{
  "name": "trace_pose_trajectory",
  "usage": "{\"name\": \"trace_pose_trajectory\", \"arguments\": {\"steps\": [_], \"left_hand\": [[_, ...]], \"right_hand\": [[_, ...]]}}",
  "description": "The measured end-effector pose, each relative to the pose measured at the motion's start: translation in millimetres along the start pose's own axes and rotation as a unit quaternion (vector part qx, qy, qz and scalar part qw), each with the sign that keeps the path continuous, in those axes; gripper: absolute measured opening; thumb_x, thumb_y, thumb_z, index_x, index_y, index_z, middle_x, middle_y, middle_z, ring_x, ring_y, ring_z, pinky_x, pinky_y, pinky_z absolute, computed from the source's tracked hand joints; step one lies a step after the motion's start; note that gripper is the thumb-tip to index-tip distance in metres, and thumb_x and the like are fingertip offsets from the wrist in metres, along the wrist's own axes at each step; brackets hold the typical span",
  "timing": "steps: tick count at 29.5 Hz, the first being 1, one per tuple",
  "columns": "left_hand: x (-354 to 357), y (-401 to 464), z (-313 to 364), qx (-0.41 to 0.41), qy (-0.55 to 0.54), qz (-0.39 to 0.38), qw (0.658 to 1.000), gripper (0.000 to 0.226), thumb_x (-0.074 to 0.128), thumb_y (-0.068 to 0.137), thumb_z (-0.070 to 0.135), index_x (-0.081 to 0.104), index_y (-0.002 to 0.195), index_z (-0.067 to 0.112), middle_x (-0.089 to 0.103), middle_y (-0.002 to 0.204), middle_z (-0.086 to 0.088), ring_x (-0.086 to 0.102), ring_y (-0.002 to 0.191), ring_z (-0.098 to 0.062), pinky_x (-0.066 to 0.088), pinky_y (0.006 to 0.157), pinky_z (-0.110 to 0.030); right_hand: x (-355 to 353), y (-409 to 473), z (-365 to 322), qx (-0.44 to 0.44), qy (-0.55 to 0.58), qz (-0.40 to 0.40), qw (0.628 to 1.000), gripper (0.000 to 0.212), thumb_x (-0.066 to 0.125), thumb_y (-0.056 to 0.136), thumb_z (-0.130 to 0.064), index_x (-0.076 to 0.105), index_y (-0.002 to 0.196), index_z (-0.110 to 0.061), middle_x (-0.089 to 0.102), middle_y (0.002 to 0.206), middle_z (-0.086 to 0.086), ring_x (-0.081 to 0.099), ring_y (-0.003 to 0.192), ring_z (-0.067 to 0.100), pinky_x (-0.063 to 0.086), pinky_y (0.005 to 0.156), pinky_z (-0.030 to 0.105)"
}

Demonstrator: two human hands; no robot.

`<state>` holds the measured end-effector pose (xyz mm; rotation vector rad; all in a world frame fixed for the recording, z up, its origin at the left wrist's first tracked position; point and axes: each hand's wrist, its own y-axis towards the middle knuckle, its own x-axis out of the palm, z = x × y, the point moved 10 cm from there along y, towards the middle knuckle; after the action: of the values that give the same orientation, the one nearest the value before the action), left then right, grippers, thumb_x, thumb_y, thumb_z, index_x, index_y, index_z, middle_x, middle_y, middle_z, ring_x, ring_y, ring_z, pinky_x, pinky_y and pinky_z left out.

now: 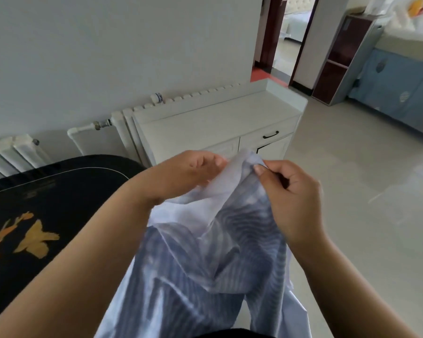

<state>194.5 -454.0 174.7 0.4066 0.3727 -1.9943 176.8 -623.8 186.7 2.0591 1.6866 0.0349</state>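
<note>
1. The bottom of the cloth (205, 264) runs off the lower edge of the shot, so I can't see where it ends. It's blue and stripy with a thin white layer over it. It's so folded up that I can't make out what kind of piece it is.
2. My left hand (188, 172) is blurry. The fingers are curled right at the cloth's top edge, but I honestly can't tell if they've got hold of it. The cloth slips behind that wrist.
3. Around me there's a black table (47, 191) with gold flowers on my left, partly covered by my left arm. A white cabinet (217, 123) stands ahead by the wall, a radiator (17, 152) sits behind the table, and there's pale floor (352, 191) to the right.
4. My right hand (293, 193) has its thumb and forefinger pinching the cloth's top edge, with the other fingers tucked in.
5. So the cloth is up in the air between both hands, top edge at my fingertips. The rest hangs down in front of me, just right of the table.
</note>
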Motion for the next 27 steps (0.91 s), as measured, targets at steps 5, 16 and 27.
{"name": "trace_pose_trajectory", "arguments": {"steps": [5,16,27], "left_hand": [[18.2,7.5,21.5,0.029,-0.032,0.135,0.990,0.045,0.052,0.096,0.027,0.047,0.067,-0.006,0.031,0.054,0.000,0.024,0.046,-0.008,0.021,0.045,-0.020],[50.9,4.8,28.0,0.034,-0.033,0.040,0.998,0.062,0.049,0.085,0.050,0.055,0.086,-0.011,0.046,0.073,-0.011,0.038,0.069,-0.021,0.033,0.068,-0.036],[62.6,-0.4,14.3,-0.008,-0.142,0.098,0.985,0.032,0.047,0.099,0.018,0.070,0.085,0.002,0.065,0.070,-0.005,0.056,0.059,-0.011,0.043,0.059,-0.019]], "right_hand": [[-11.6,-3.0,-9.0,-0.008,-0.015,-0.020,1.000,0.012,0.071,0.083,-0.022,0.066,0.074,-0.017,0.053,0.060,-0.001,0.041,0.052,0.005,0.032,0.050,0.011],[-23.6,-8.1,0.4,0.012,-0.018,-0.063,0.998,0.015,0.073,0.080,-0.019,0.063,0.072,-0.027,0.068,0.084,-0.015,0.059,0.071,0.007,0.043,0.064,0.010],[-21.5,0.7,-1.1,0.011,-0.047,-0.098,0.994,0.013,0.074,0.078,-0.020,0.065,0.070,-0.024,0.067,0.080,-0.015,0.061,0.073,0.004,0.042,0.063,0.008]]}}
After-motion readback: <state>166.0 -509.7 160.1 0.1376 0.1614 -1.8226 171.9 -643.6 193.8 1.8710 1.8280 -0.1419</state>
